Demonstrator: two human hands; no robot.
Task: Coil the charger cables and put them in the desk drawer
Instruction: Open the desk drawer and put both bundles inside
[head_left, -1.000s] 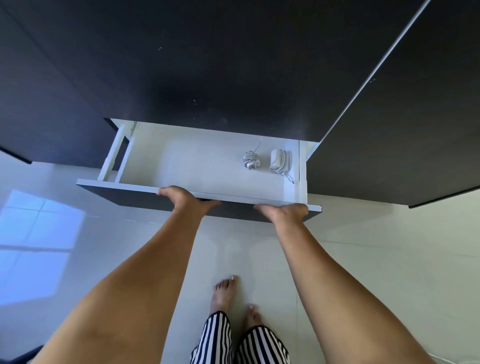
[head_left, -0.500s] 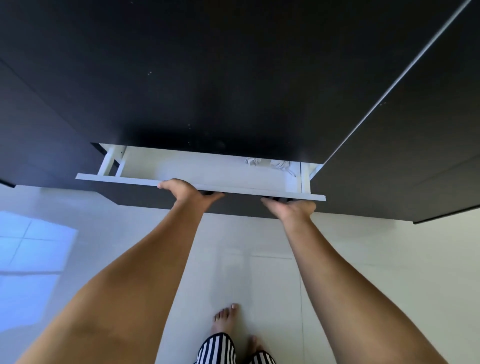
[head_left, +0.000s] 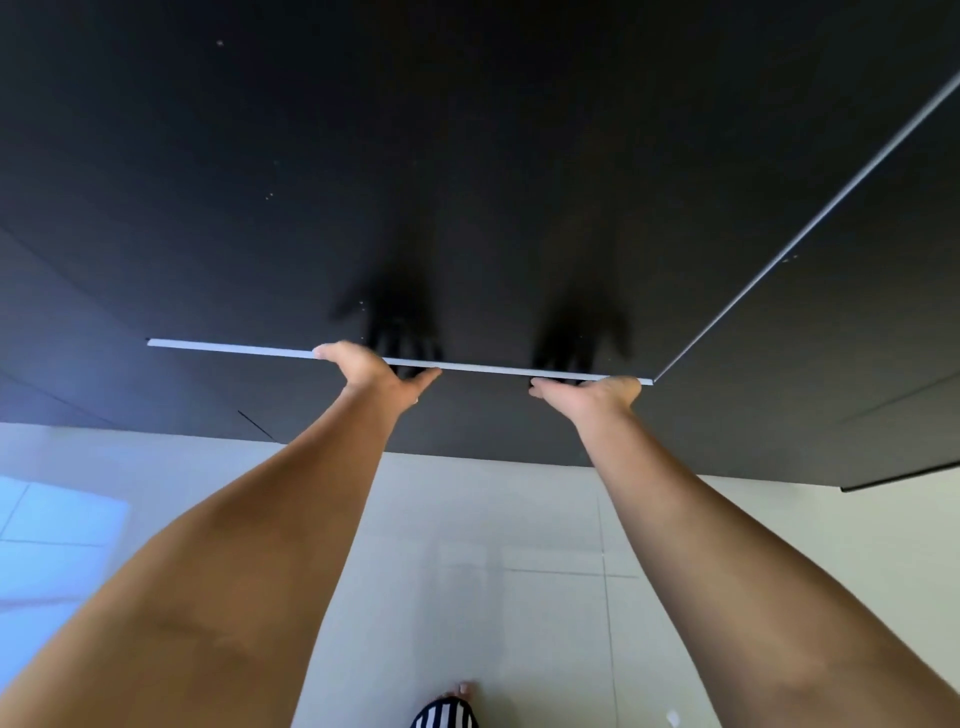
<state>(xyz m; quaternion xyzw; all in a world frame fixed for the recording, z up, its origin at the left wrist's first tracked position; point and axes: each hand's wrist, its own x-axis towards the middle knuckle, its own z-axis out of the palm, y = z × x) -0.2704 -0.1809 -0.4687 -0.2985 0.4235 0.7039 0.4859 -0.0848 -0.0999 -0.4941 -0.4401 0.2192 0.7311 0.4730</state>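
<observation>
No readable text, labels, brands, numbers or signs anywhere in view. Matte black worktop (head_left: 467, 156) above the hands: blank. Thin white top edge of the drawer front (head_left: 234, 347) at the fingertips: unmarked. Pale glossy tiled floor (head_left: 493, 545) below the forearms: plain, no lettering.

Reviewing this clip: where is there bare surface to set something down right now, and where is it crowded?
The dark desk top is bare from the drawer front's pale edge back, and across the seam on the right. It is crowded only at that edge, where the left hand and right hand press.
</observation>
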